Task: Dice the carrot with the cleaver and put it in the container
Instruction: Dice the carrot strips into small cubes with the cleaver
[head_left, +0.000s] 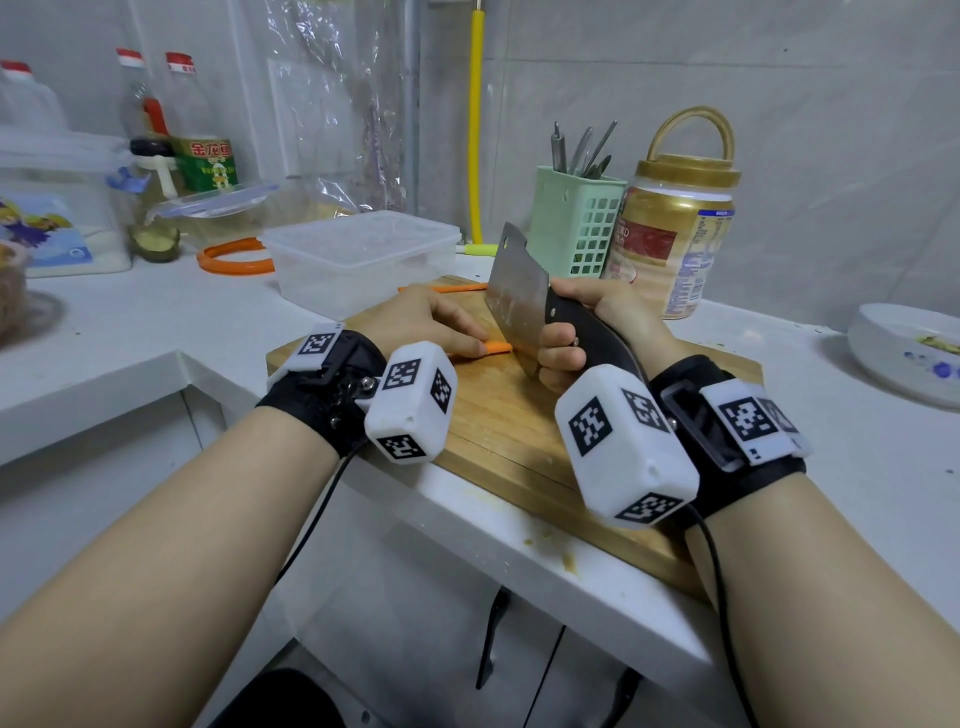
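A thin orange carrot strip (497, 347) lies on the wooden cutting board (498, 431). My left hand (423, 322) presses down on it with its fingers, just left of the blade. My right hand (587, 332) grips the black handle of the cleaver (517, 301), whose blade stands nearly upright with its edge on the carrot. Another carrot strip (457, 287) lies at the board's far edge. The clear plastic container (358, 254) stands just behind the board, lid off.
A green utensil holder (574, 221) and a gold-lidded jar (675, 234) stand behind the board on the right. A white bowl (909, 353) sits far right. Oil bottles (200, 140), an orange ring (234, 260) and a clear lid (218, 200) crowd the back left. The counter edge runs below the board.
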